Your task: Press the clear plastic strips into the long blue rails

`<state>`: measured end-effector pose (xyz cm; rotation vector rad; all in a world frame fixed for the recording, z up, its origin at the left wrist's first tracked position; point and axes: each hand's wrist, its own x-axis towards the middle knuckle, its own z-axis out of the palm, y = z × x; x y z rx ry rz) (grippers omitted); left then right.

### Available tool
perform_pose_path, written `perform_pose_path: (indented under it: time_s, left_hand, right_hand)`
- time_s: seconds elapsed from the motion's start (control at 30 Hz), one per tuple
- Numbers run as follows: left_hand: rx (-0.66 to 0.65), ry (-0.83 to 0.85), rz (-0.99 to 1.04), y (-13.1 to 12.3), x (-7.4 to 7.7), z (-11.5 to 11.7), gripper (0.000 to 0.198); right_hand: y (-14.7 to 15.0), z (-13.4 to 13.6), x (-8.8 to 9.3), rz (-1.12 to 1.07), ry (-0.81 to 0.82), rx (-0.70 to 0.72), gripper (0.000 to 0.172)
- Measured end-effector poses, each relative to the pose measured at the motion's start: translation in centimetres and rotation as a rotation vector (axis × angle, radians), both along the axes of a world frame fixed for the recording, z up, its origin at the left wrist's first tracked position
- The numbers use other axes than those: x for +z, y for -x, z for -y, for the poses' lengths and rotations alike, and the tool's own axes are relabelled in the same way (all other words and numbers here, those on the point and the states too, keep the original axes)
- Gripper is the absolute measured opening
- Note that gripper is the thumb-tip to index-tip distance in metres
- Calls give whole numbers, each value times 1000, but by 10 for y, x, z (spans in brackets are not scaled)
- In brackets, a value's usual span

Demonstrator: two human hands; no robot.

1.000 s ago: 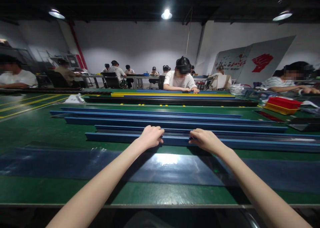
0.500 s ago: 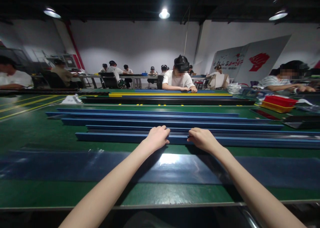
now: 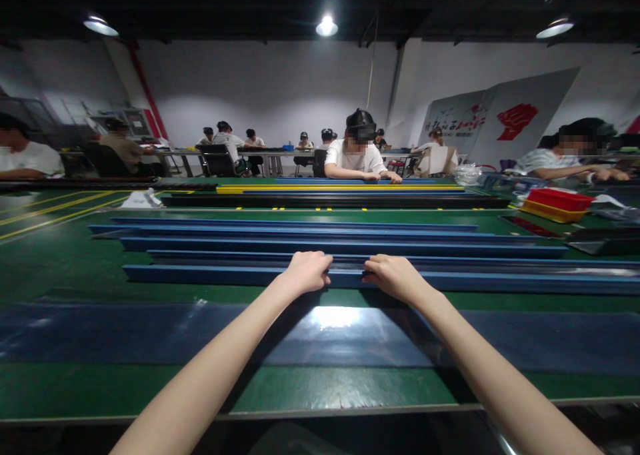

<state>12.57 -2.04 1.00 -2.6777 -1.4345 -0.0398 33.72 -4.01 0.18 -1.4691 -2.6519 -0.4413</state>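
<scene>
A long blue U-shaped channel (image 3: pixel 200 274) lies across the table in front of me, its right end running out of view. My left hand (image 3: pixel 310 270) is closed on it near the middle, fingers curled over into the trough. A short gap to the right, my right hand (image 3: pixel 394 274) grips the same channel with bent fingers. The fingertips of both hands are partly hidden inside the profile. Just beyond lie further blue channels (image 3: pixel 210 244), parallel to the one I hold. Closer to me, a wide strip of clear bluish film (image 3: pixel 165 332) lies flat under my forearms.
The green tabletop (image 3: pixel 310 385) has its edge close to me. Farther back are a black strip (image 3: pixel 325 202) and a yellow strip (image 3: pixel 350 189), with a person leaning over them. A red tray (image 3: pixel 560 202) and plastic bags stand at the right. Other people sit around.
The nearest blue channel has slid to the left, its left end now farther out. Both my hands have moved left with it, still closed on it.
</scene>
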Motion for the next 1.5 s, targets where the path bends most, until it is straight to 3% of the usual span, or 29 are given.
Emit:
perform_pose_path:
  time_s: [0.27, 0.47, 0.7, 0.9, 1.03, 1.2, 1.27, 1.37, 1.5]
  left_hand:
    - [60, 1, -70, 30, 4, -1, 10]
    - [124, -10, -97, 49, 6, -9, 9]
    - [253, 21, -73, 69, 7, -20, 14]
    - [227, 16, 3, 67, 11, -24, 18]
    - [179, 62, 226, 58, 13, -30, 35]
    - [125, -163, 244, 49, -1, -38, 38]
    - [126, -194, 202, 48, -11, -41, 39]
    - [155, -240, 184, 50, -24, -45, 40]
    - [179, -315, 195, 52, -31, -50, 37]
  right_hand:
    - [-41, 0, -2, -11, -32, -81, 17]
    - [-16, -4, -12, -47, -104, -128, 24]
    - [6, -16, -11, -87, -69, -153, 25]
    - [5, -21, -15, -161, -75, -174, 27]
    - [3, -23, -18, -199, -88, -194, 26]
    - [-10, -31, -18, -261, -144, -150, 41]
    - [-17, -36, -20, -266, -199, -117, 49]
    - [-26, -47, -27, -266, -227, -117, 47]
    - [-32, -60, -34, -258, -180, -134, 54]
